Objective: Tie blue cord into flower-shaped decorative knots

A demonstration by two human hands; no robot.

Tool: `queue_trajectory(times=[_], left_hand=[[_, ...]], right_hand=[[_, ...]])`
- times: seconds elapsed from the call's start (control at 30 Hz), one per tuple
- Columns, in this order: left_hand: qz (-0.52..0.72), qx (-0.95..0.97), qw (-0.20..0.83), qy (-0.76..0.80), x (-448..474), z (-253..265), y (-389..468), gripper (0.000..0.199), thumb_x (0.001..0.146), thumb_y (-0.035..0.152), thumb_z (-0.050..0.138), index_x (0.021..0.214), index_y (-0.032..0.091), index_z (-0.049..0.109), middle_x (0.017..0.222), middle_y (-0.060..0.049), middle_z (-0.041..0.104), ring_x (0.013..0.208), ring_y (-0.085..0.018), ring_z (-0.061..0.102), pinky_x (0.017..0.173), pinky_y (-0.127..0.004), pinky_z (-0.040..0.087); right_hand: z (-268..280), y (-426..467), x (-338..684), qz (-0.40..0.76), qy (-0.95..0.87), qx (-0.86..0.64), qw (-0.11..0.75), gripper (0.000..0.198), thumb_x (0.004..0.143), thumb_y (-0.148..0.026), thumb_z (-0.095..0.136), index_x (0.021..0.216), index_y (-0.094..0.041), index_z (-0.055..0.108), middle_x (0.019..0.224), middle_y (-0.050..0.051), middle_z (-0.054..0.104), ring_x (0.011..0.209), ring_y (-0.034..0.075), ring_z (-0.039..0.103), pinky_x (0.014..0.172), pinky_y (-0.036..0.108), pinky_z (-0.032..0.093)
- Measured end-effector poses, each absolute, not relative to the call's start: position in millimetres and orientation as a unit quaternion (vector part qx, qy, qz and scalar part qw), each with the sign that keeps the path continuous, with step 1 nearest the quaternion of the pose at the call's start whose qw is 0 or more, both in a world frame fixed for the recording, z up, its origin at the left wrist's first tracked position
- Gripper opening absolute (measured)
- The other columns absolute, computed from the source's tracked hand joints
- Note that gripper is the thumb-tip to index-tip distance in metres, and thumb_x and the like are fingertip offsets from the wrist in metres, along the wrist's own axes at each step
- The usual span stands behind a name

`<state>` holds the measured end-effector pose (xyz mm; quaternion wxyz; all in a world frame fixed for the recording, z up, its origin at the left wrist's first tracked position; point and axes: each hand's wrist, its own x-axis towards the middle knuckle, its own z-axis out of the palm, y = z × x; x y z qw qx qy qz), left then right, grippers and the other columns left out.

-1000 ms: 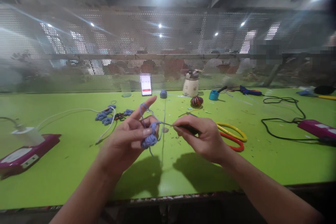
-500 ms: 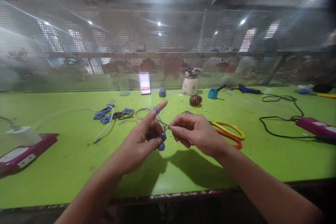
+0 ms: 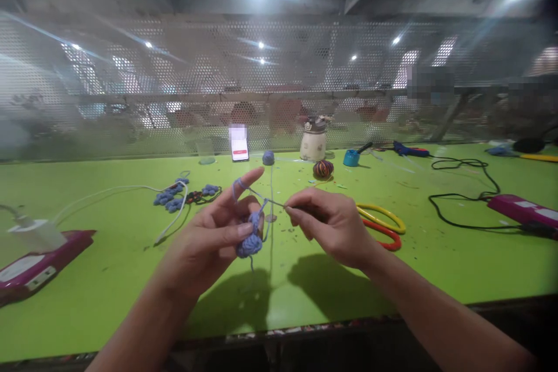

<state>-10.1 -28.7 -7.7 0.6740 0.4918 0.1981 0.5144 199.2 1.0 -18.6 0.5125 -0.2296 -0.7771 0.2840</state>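
Observation:
Between the thumb and fingers of my left hand [image 3: 203,239] is a small blue-purple crochet piece [image 3: 249,244], with a short yarn tail hanging below it. Yarn loops around my raised left index finger. My right hand [image 3: 333,224] pinches a thin crochet hook [image 3: 277,204], whose tip meets a yarn loop above the piece. A strand of yarn [image 3: 272,183] runs back to a small blue-purple yarn ball [image 3: 268,157] on the green table [image 3: 331,314]. Most of the hook's handle is hidden in my right fingers.
Scissors with yellow and red handles [image 3: 387,224] lie beside my right hand. Blue crocheted pieces [image 3: 170,197] and a white cable [image 3: 172,226] are at left. Behind stand a phone [image 3: 239,150], a multicoloured yarn ball [image 3: 323,170] and a cream bottle [image 3: 313,145]. Power strips [image 3: 523,209] lie at both sides.
My left hand has shifted left and turned, showing more of the crochet piece. The loop at the hook is drawn out wider, and the hands are slightly farther apart.

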Motion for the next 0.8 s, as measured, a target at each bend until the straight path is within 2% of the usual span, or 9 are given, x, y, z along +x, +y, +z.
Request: queue_trajectory(times=[0.1, 0.17, 0.23, 0.3, 0.37, 0.43, 0.57, 0.7, 0.8], left_hand=[[0.538, 0.459, 0.684, 0.179, -12, -6, -29, 0.060, 0.074, 0.007, 0.071, 0.129, 0.028, 0.063, 0.083, -0.002, 0.062, 0.069, -0.010, 0.055, 0.065, -0.018, 0.049], [0.560, 0.435, 0.682, 0.181, -12, -6, -28, 0.051, 0.072, 0.006, 0.073, 0.117, 0.028, 0.072, 0.081, -0.002, 0.064, 0.070, -0.009, 0.057, 0.069, -0.018, 0.051], [0.574, 0.420, 0.676, 0.194, -11, -7, -26, 0.038, 0.067, 0.005, 0.076, 0.098, 0.026, 0.078, 0.081, -0.001, 0.067, 0.071, -0.009, 0.059, 0.072, -0.020, 0.052], [0.571, 0.426, 0.669, 0.212, -11, -9, -25, 0.027, 0.063, 0.008, 0.080, 0.085, 0.023, 0.080, 0.081, -0.001, 0.069, 0.070, -0.010, 0.061, 0.071, -0.021, 0.052], [0.554, 0.447, 0.664, 0.229, -10, -11, -23, 0.022, 0.061, 0.011, 0.081, 0.081, 0.021, 0.080, 0.078, -0.002, 0.070, 0.068, -0.010, 0.060, 0.066, -0.020, 0.050], [0.541, 0.461, 0.660, 0.243, -9, -13, -23, 0.019, 0.061, 0.014, 0.082, 0.078, 0.019, 0.080, 0.075, -0.003, 0.069, 0.065, -0.010, 0.058, 0.063, -0.019, 0.048], [0.532, 0.471, 0.657, 0.250, -8, -15, -24, 0.020, 0.060, 0.016, 0.082, 0.080, 0.019, 0.080, 0.073, -0.003, 0.067, 0.064, -0.010, 0.057, 0.061, -0.020, 0.046], [0.516, 0.502, 0.652, 0.238, -4, -14, -23, 0.005, 0.065, 0.015, 0.078, 0.068, 0.014, 0.073, 0.069, -0.003, 0.060, 0.062, -0.010, 0.051, 0.056, -0.019, 0.042], [0.524, 0.481, 0.653, 0.258, -3, -12, -23, 0.017, 0.064, 0.009, 0.079, 0.078, 0.016, 0.072, 0.072, -0.001, 0.060, 0.063, -0.009, 0.053, 0.056, -0.018, 0.044]], right_hand=[[-12, 0, 205, 0.135, -0.835, -0.196, 0.497, 0.007, 0.090, -0.016, 0.061, 0.089, -0.017, 0.068, 0.077, 0.004, 0.068, 0.064, 0.012, 0.058, 0.059, 0.026, 0.046], [-9, -1, 207, 0.131, -0.840, -0.187, 0.493, 0.008, 0.090, -0.015, 0.060, 0.090, -0.017, 0.068, 0.078, 0.005, 0.069, 0.066, 0.013, 0.060, 0.060, 0.026, 0.047], [-8, -2, 207, 0.201, -0.823, -0.194, 0.494, 0.006, 0.088, -0.017, 0.063, 0.088, -0.017, 0.069, 0.074, 0.003, 0.067, 0.062, 0.011, 0.057, 0.055, 0.025, 0.046], [-10, -3, 206, 0.337, -0.786, -0.195, 0.481, 0.005, 0.087, -0.021, 0.066, 0.087, -0.016, 0.069, 0.066, 0.000, 0.062, 0.052, 0.009, 0.051, 0.046, 0.022, 0.041], [-13, -2, 203, 0.473, -0.731, -0.181, 0.457, 0.008, 0.086, -0.025, 0.069, 0.085, -0.016, 0.068, 0.060, -0.002, 0.059, 0.044, 0.006, 0.045, 0.039, 0.020, 0.035], [-16, 0, 201, 0.558, -0.680, -0.165, 0.446, 0.012, 0.083, -0.027, 0.071, 0.082, -0.016, 0.067, 0.057, -0.002, 0.059, 0.041, 0.005, 0.043, 0.036, 0.018, 0.032], [-18, 3, 197, 0.618, -0.611, -0.171, 0.464, 0.015, 0.078, -0.028, 0.076, 0.079, -0.016, 0.067, 0.057, -0.002, 0.060, 0.043, 0.006, 0.044, 0.034, 0.016, 0.028], [-19, 5, 196, 0.627, -0.589, -0.184, 0.475, 0.015, 0.078, -0.028, 0.076, 0.080, -0.016, 0.068, 0.058, -0.002, 0.061, 0.043, 0.005, 0.046, 0.035, 0.016, 0.028], [-21, 7, 197, 0.608, -0.599, -0.197, 0.483, 0.015, 0.079, -0.028, 0.076, 0.081, -0.015, 0.069, 0.059, -0.002, 0.062, 0.042, 0.005, 0.045, 0.036, 0.017, 0.029]])
